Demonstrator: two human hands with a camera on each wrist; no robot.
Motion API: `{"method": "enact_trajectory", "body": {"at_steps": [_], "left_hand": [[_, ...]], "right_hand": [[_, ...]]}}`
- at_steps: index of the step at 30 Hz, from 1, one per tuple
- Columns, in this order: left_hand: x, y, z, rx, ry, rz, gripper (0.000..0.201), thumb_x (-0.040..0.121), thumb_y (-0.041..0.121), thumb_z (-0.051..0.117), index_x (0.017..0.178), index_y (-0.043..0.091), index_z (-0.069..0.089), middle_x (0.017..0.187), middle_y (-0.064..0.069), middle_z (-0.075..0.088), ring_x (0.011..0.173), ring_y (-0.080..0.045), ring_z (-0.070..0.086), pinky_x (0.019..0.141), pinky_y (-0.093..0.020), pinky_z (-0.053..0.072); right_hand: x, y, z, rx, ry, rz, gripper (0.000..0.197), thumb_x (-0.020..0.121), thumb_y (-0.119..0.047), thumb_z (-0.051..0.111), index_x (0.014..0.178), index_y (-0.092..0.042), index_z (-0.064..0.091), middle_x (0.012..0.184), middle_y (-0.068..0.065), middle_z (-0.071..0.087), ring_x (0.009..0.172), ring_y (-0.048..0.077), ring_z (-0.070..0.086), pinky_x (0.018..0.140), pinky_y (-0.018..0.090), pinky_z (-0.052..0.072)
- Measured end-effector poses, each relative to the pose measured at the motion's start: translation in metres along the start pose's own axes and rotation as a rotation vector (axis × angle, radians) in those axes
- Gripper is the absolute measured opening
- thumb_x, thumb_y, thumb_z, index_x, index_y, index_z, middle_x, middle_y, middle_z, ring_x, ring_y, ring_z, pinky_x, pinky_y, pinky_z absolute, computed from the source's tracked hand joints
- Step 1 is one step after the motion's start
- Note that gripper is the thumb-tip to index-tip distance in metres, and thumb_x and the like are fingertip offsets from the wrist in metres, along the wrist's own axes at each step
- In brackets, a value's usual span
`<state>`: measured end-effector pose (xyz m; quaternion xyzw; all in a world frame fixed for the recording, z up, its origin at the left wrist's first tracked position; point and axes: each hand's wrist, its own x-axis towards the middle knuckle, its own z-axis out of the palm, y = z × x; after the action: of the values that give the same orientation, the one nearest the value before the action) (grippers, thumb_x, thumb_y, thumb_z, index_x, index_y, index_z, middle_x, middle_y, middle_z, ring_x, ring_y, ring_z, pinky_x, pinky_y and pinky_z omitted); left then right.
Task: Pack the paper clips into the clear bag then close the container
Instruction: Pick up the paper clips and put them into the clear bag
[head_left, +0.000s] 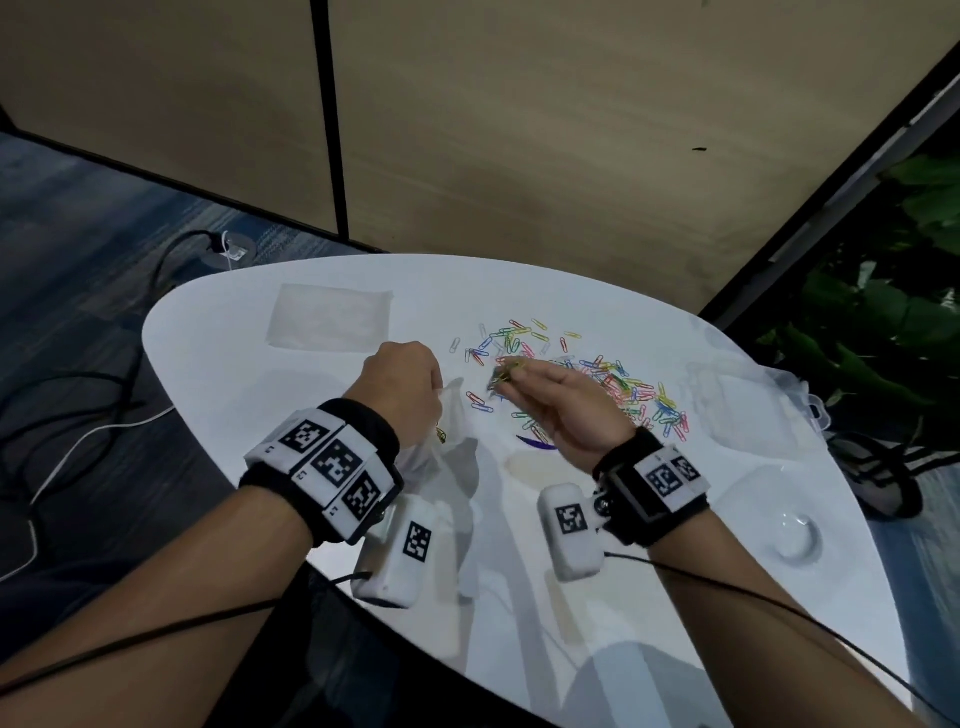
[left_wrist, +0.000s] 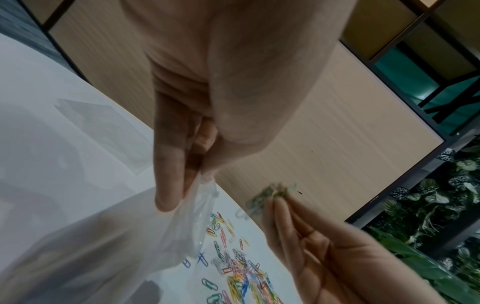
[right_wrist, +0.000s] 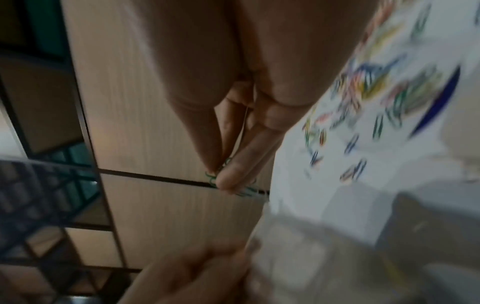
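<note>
Coloured paper clips (head_left: 597, 384) lie scattered across the middle of the white table (head_left: 675, 597). My left hand (head_left: 400, 389) pinches the top edge of a clear plastic bag (head_left: 441, 441) and holds it up; the bag (left_wrist: 130, 236) hangs below the fingers, with a few clips inside. My right hand (head_left: 545, 395) is raised just right of the bag and pinches a small bunch of clips (head_left: 506, 375) at its fingertips (left_wrist: 275, 203). In the blurred right wrist view the same bunch (right_wrist: 228, 181) shows green between thumb and fingers. A clear plastic container (head_left: 748, 410) lies at the table's right edge.
A second flat clear bag (head_left: 327, 317) lies at the table's far left. A small clear dish (head_left: 797, 535) sits near the right front edge. A wooden partition (head_left: 519, 130) stands behind the table, plants (head_left: 883, 322) to the right, cables (head_left: 78, 415) on the floor at left.
</note>
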<state>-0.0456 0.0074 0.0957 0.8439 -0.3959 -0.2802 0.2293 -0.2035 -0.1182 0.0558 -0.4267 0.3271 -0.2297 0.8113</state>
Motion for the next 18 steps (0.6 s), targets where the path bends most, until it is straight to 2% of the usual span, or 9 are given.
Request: {"method": "enact_trajectory", "body": {"at_steps": [2, 4, 7, 9, 10, 12, 14, 16, 18], "left_hand": [[0.001, 0.003, 0.002, -0.011, 0.021, -0.001, 0.019, 0.092, 0.003, 0.055, 0.094, 0.011, 0.072, 0.100, -0.016, 0.071, 0.091, -0.034, 0.072, 0.083, -0.041, 0.062], [0.002, 0.005, 0.003, -0.020, 0.035, 0.009, 0.017, 0.091, 0.006, 0.057, 0.092, 0.013, 0.072, 0.100, -0.017, 0.071, 0.091, -0.035, 0.072, 0.084, -0.041, 0.061], [0.002, 0.003, 0.002, -0.026, 0.042, 0.031, 0.016, 0.092, 0.007, 0.058, 0.089, 0.012, 0.073, 0.095, -0.017, 0.071, 0.087, -0.035, 0.072, 0.083, -0.042, 0.061], [0.002, -0.003, 0.001, -0.036, 0.048, 0.039, 0.017, 0.092, 0.008, 0.057, 0.090, 0.012, 0.074, 0.094, -0.016, 0.071, 0.083, -0.033, 0.072, 0.080, -0.042, 0.062], [0.002, -0.006, -0.001, -0.040, 0.057, 0.042, 0.017, 0.093, 0.010, 0.057, 0.090, 0.013, 0.073, 0.094, -0.016, 0.071, 0.082, -0.032, 0.072, 0.079, -0.042, 0.062], [0.004, -0.014, -0.004, -0.044, 0.082, 0.045, 0.017, 0.094, 0.011, 0.056, 0.091, 0.015, 0.072, 0.092, -0.014, 0.071, 0.080, -0.031, 0.072, 0.080, -0.042, 0.061], [0.005, -0.022, -0.007, -0.034, 0.109, 0.063, 0.017, 0.096, 0.011, 0.055, 0.094, 0.013, 0.071, 0.087, -0.012, 0.071, 0.078, -0.030, 0.071, 0.080, -0.041, 0.060], [0.005, -0.029, -0.009, -0.030, 0.127, 0.080, 0.017, 0.097, 0.012, 0.054, 0.097, 0.011, 0.071, 0.085, -0.012, 0.070, 0.077, -0.031, 0.071, 0.079, -0.040, 0.059], [0.006, -0.033, -0.010, -0.020, 0.138, 0.084, 0.016, 0.098, 0.013, 0.054, 0.097, 0.013, 0.070, 0.085, -0.012, 0.070, 0.077, -0.031, 0.071, 0.079, -0.040, 0.059]], "right_hand": [[-0.008, 0.009, 0.019, -0.002, -0.086, 0.034, 0.016, 0.092, 0.006, 0.055, 0.103, 0.008, 0.066, 0.095, 0.012, 0.074, 0.088, 0.019, 0.072, 0.083, 0.022, 0.057], [-0.006, 0.023, 0.032, -0.134, -0.090, 0.030, 0.013, 0.090, 0.006, 0.059, 0.096, 0.002, 0.071, 0.091, 0.013, 0.073, 0.082, 0.020, 0.070, 0.083, 0.024, 0.058], [0.001, 0.036, 0.041, -0.635, 0.004, -0.121, 0.015, 0.085, 0.003, 0.067, 0.092, -0.005, 0.076, 0.084, 0.009, 0.074, 0.074, 0.018, 0.071, 0.081, 0.029, 0.058], [0.003, 0.032, 0.046, -1.019, -0.052, -0.205, 0.025, 0.084, -0.004, 0.065, 0.103, -0.015, 0.077, 0.089, 0.002, 0.077, 0.080, 0.012, 0.072, 0.082, 0.023, 0.056], [0.003, 0.026, 0.048, -1.120, -0.108, -0.210, 0.029, 0.085, -0.005, 0.063, 0.106, -0.019, 0.076, 0.091, -0.001, 0.077, 0.083, 0.010, 0.072, 0.080, 0.019, 0.055], [0.008, 0.014, 0.048, -1.088, -0.157, -0.195, 0.033, 0.086, 0.001, 0.055, 0.102, -0.017, 0.077, 0.090, 0.000, 0.076, 0.082, 0.012, 0.073, 0.077, 0.019, 0.056], [0.028, 0.005, 0.040, -0.889, -0.099, -0.186, 0.037, 0.086, 0.010, 0.046, 0.092, -0.010, 0.077, 0.090, 0.009, 0.075, 0.082, 0.020, 0.074, 0.078, 0.028, 0.059], [0.061, 0.004, 0.027, -0.998, 0.006, -0.240, 0.039, 0.088, 0.007, 0.044, 0.096, -0.012, 0.077, 0.100, 0.007, 0.074, 0.092, 0.021, 0.071, 0.085, 0.032, 0.058], [0.099, 0.012, 0.013, -1.399, -0.018, -0.294, 0.038, 0.092, -0.004, 0.048, 0.115, -0.021, 0.072, 0.127, 0.004, 0.066, 0.117, 0.020, 0.061, 0.103, 0.034, 0.048]]}}
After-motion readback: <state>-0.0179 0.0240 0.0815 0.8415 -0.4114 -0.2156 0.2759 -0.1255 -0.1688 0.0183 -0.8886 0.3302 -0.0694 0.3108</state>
